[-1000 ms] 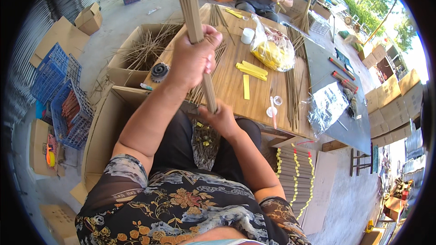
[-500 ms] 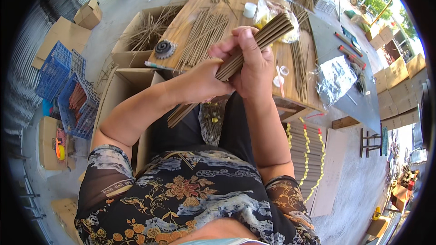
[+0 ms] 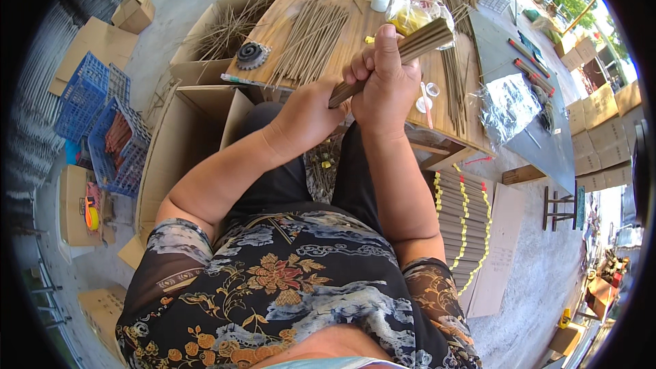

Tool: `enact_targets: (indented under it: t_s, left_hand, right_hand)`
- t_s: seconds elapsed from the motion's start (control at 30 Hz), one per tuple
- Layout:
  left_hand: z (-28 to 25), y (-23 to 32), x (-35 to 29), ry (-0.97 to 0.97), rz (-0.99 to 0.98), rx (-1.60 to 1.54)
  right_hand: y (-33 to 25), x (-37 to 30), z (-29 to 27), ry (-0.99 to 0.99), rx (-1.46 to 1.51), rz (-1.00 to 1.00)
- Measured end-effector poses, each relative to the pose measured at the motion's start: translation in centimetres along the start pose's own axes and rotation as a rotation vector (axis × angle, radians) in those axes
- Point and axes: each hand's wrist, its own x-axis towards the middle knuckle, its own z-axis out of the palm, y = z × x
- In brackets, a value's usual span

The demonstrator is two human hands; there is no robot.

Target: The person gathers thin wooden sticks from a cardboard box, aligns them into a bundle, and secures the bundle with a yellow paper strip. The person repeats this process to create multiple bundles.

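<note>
A bundle of thin brown incense sticks (image 3: 426,39) slants up to the right above the near edge of the wooden table. My right hand (image 3: 387,85) is closed round its middle, with the thumb pointing up along the sticks. My left hand (image 3: 309,115) is closed at the bundle's lower end, its fingers mostly hidden. Loose sticks (image 3: 313,44) of the same brown lie spread on the table beyond my hands, and another row of sticks (image 3: 452,89) lies to the right.
An open carton (image 3: 198,119) stands left of my legs, and a box of tangled sticks (image 3: 229,34) sits behind it. On the wooden table (image 3: 369,34) are a dark coiled roll (image 3: 252,55), a white cup (image 3: 381,1) and a plastic bag (image 3: 415,8). Yellow-banded bundles (image 3: 459,225) lie at lower right.
My right fingers, loosely spread before, have curled round the bundle. The bundle's lower end, which stuck out below my left hand, no longer shows. The whole view has shifted slightly.
</note>
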Motion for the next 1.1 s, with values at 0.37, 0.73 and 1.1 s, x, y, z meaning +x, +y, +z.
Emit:
enact_targets:
  t_s: [0.37,0.73,1.1]
  left_hand:
    - [-2.2,1.5,0.2,-0.385,-0.346,-0.04]
    - [-0.4,0.7,-2.0,0.076,-0.146,0.141]
    - [-3.0,1.5,-1.8,-0.447,-0.598,-0.551]
  right_hand:
    - [0.6,-0.8,-0.4,-0.002,0.034,0.151]
    - [0.5,-1.4,1.0,0.061,-0.048,0.047]
    - [0.6,-2.0,0.0,-0.203,0.077,0.346]
